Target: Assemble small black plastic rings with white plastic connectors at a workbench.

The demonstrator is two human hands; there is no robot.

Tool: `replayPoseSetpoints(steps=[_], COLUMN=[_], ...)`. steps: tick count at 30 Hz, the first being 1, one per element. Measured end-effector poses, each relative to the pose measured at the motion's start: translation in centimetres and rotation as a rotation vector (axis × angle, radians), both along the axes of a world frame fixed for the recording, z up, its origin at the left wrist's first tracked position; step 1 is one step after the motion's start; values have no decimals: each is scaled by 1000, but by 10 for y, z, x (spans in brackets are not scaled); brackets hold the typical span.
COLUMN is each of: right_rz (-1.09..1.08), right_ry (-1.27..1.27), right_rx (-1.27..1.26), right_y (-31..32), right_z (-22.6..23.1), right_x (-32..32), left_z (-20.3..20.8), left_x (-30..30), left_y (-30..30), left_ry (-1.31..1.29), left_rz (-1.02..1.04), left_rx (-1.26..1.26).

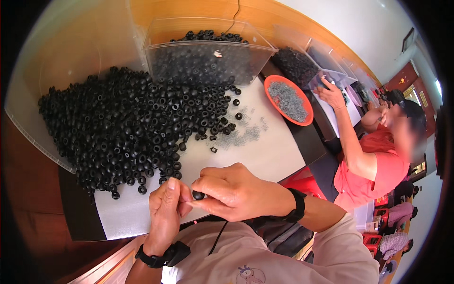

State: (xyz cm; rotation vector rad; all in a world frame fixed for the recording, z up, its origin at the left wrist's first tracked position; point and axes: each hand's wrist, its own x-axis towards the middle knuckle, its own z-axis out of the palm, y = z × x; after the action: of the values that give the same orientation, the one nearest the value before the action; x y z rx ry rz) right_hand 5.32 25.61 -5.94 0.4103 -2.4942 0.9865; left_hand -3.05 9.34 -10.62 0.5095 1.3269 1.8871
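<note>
My right hand (231,191) pinches a small round black plastic piece (198,195) between thumb and forefinger, close to the table's front edge. My left hand (164,207) is beside it, thumb pressed against the curled fingers, its tips nearly meeting my right thumb. Whatever it may hold is hidden. A large heap of black ring-shaped pieces (127,123) with holes covers the left of the white work surface (208,170). Tiny clear bits (241,132) are scattered to the right of the heap, with a few loose black pieces among them.
Behind the heap stands a clear plastic bin (208,61) of black pieces. An orange-red bowl (308,116) of tiny clear parts sits at the right. Further right, a person in a red shirt (373,161) works at the same row, beside another clear bin (298,61). Other people sit beyond.
</note>
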Motion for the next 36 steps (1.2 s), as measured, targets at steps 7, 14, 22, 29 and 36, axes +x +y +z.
replayPoseSetpoints(steps=[7,14,22,29,36], right_rz=[-146,-528,-590,-102,-108], right_ry=[-102,18,192,-421,-441], right_rx=[40,-91,-75,323,467], right_y=[31,125,179,99,82], right_z=[19,91,94,51,18], right_x=[16,-44,-80,-42,-26], left_z=[2,-3,4,4,3], left_x=[1,2,5,1,2], left_y=[2,-3,-1,-3,-1], left_ry=[59,108,153,221,197], left_rz=[-23,-33,-47,-19,-34], left_rx=[19,4,-5,-42,-48])
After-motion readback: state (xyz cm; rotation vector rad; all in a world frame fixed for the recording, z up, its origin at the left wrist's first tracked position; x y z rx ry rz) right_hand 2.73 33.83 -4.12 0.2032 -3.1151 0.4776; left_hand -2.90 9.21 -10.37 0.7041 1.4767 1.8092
